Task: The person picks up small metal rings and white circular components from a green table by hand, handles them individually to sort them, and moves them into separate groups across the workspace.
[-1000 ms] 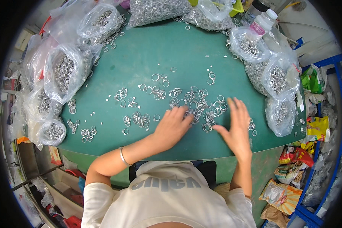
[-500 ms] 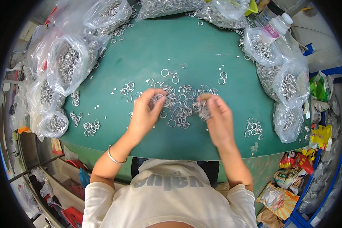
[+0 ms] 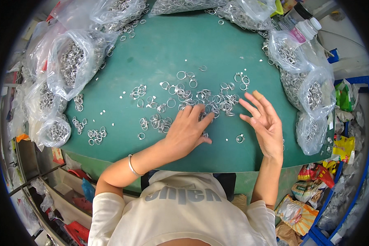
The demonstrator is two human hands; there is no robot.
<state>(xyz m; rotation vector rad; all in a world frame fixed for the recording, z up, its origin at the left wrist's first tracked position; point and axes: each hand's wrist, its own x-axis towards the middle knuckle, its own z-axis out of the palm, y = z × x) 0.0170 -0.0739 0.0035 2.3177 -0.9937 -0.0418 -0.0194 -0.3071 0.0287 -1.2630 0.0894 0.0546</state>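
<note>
A loose pile of silver-coloured metal rings (image 3: 223, 100) lies on the green table mat (image 3: 168, 45) in front of me. My left hand (image 3: 187, 130) rests on the pile's near side, its fingers bent down among the rings and the thumb stretched apart. What lies under those fingertips is hidden. To the right of the pile my right hand (image 3: 265, 123) is raised, fingers spread, with nothing held. One single ring (image 3: 240, 138) lies between the two hands. Left of the pile sits a smaller cluster of rings (image 3: 160, 123).
Clear plastic bags full of rings stand along the left (image 3: 71, 61), far (image 3: 184, 6) and right (image 3: 313, 94) edges. A white bottle (image 3: 306, 28) stands at the far right. Small ring groups (image 3: 97, 135) lie near left. Blue shelving with packets (image 3: 344, 147) is at the right.
My left hand has moved right onto the pile's near side, uncovering a ring cluster. My right hand has let go of the rings it held, opened and moved right.
</note>
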